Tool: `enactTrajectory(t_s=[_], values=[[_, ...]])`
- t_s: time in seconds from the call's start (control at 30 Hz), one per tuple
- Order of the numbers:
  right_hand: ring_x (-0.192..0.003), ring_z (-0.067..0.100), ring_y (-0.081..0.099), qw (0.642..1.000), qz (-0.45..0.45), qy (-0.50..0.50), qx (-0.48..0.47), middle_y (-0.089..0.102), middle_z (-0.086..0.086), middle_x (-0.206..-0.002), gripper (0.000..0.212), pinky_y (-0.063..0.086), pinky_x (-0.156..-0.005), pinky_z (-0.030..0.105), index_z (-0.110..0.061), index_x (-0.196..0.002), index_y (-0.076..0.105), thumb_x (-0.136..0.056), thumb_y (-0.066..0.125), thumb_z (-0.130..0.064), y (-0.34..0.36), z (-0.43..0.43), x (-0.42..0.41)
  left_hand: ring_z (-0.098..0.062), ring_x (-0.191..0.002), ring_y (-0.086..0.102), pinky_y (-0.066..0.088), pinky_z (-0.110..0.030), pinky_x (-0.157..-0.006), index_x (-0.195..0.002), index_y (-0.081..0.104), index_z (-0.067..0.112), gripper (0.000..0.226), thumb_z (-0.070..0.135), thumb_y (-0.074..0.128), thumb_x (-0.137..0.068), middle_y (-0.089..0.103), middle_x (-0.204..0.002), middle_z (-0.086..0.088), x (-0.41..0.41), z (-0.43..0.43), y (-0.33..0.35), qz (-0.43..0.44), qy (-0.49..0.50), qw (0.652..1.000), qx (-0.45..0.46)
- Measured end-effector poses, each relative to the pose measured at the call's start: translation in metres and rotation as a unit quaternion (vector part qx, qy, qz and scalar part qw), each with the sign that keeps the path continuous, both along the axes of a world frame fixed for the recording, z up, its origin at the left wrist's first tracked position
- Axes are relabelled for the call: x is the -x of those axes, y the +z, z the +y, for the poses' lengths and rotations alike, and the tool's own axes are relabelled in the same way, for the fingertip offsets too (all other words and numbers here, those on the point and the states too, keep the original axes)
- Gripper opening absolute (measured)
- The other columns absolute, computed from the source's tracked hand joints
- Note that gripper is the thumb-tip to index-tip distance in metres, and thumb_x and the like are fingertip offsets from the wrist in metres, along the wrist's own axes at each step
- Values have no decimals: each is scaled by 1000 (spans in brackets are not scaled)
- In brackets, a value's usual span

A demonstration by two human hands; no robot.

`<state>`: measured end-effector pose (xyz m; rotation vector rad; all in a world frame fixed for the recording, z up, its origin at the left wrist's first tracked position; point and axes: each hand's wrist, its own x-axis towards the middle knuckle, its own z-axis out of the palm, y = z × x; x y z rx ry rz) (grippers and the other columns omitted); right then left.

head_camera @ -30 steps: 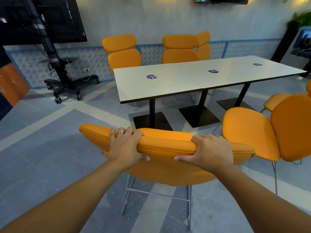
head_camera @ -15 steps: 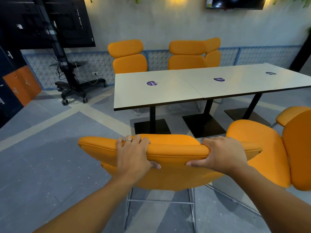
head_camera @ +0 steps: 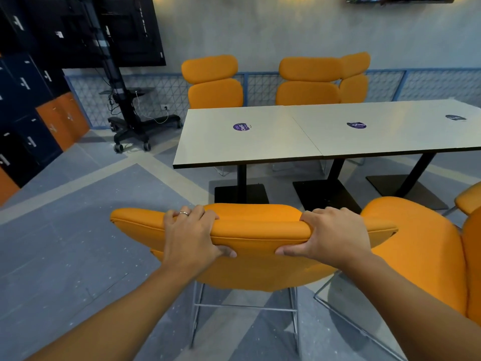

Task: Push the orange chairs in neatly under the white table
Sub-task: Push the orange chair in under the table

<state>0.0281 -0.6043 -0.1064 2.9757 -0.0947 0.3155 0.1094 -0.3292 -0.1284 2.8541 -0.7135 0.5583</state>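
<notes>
The white table fills the middle of the room, a long top made of sections butted edge to edge and carried on black pedestal legs with flat square bases. On its far side, three orange chairs stand against the wall with their backs rising above the tabletop, the two on the right overlapping in this view. On the near side, short of the table's front edge and not yet under it, stands the near orange chair, its back turned to the camera and its thin metal legs on the grey floor. Just beside it to the right sits another orange chair, turned at an angle, and the edge of one more shows at the right border. At the left, a large dark screen on a wheeled stand is parked near the wall, with dark and orange lockers along the left side. The left hand is closed over the top rim of the near chair's back, fingers curled over the front and thumb pressed underneath, with a ring on one finger. The right hand grips the same rim further right in the same way. Round purple stickers lie on the tabletop, one per section.
</notes>
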Motion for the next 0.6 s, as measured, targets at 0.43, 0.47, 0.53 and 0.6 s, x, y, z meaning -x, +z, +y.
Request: enactTrajectory(t_s=[0.43,0.47,0.53,0.6], values=[[-65,7,55,1000,-11,-6,-28,57,-11,-68,99,52,-57,33,-32,-81,61,-44,16,-112,-4,-63,-108,-22,-102,53,30,-45,-92,-105,62,31,78,89,58,-52,62,-103,6,-96,-64,1,14,23,1000,3],[-64,7,55,1000,-12,-5,-27,58,-11,-68,100,52,-56,33,-31,-82,61,-44,16,-112,-3,-64,-116,-22,-103,52,29,-45,-92,-106,61,31,78,88,59,-52,61,-103,7,-105,-66,2,17,24,1000,1],[-65,7,56,1000,-15,-8,-23,58,-12,-69,103,52,-56,31,-30,-85,63,-45,14,-112,-3,-67,-132,-22,-103,52,29,-45,-92,-105,61,31,77,87,61,-51,61,-103,6,-125,-70,2,18,22,1000,6],[-65,6,56,1000,-17,-7,-24,59,-12,-70,106,52,-56,29,-30,-88,64,-45,12,-111,-2,-71,-150,-23,-101,53,30,-46,-91,-102,61,31,76,87,61,-50,61,-101,6,-146,-74,2,13,17,1000,10]])
